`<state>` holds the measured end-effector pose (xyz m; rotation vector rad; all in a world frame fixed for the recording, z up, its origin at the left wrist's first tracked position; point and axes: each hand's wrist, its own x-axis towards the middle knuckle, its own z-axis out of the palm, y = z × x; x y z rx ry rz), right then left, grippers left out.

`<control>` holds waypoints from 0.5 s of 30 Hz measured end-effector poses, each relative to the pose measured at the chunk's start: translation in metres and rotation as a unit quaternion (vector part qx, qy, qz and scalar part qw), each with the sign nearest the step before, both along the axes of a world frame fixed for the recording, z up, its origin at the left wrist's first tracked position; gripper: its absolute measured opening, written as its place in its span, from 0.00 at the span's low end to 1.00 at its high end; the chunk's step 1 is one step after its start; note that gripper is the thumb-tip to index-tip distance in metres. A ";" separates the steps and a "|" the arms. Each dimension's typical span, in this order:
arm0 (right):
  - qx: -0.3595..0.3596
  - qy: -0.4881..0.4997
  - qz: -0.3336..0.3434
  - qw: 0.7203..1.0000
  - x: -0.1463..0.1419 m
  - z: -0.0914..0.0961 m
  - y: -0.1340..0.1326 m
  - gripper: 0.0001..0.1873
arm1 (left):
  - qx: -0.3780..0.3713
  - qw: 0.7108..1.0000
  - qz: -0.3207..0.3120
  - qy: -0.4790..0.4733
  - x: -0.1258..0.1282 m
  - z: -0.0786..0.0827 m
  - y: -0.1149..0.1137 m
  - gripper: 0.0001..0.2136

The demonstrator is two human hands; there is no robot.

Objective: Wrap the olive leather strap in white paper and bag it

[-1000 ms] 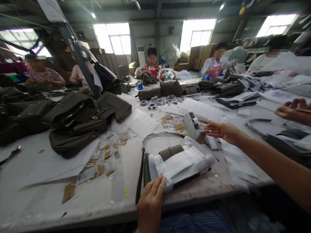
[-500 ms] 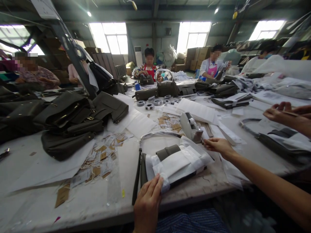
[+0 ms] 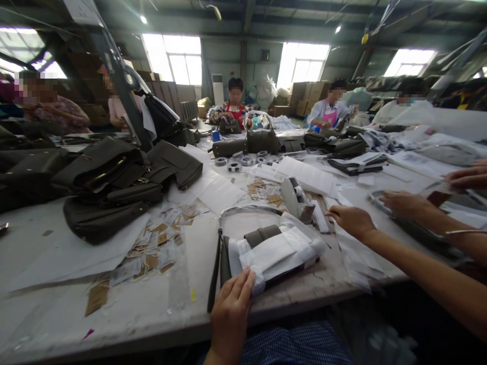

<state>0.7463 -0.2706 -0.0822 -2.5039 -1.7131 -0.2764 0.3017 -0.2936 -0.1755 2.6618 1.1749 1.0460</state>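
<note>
A dark olive handbag [image 3: 262, 236] wrapped in white paper [image 3: 279, 253] lies near the table's front edge, its strap [image 3: 213, 271] trailing to the left. My left hand [image 3: 230, 317] rests on the near corner of the wrap with its fingers stretched flat. My right hand [image 3: 352, 220] hovers over white strips just right of a grey tape dispenser [image 3: 297, 197]. Its fingers are curled, and what they hold, if anything, does not show.
Dark bags [image 3: 110, 182] are piled at the left, with brown and white tags [image 3: 155, 251] scattered below them. Tape rolls [image 3: 243, 161] and more bags lie further back. Another person's hands [image 3: 405, 203] work at the right on a bag strap. Several people sit across the table [image 3: 57, 258].
My right hand reached to the tape dispenser with fingers out, then curled and drew back slightly right. My left hand stayed on the wrap. The other person's hands moved nearer.
</note>
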 end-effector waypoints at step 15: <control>-0.127 0.002 0.445 0.886 -0.146 0.062 -0.025 0.17 | -0.034 0.999 0.006 -0.005 0.001 0.009 -0.004 0.23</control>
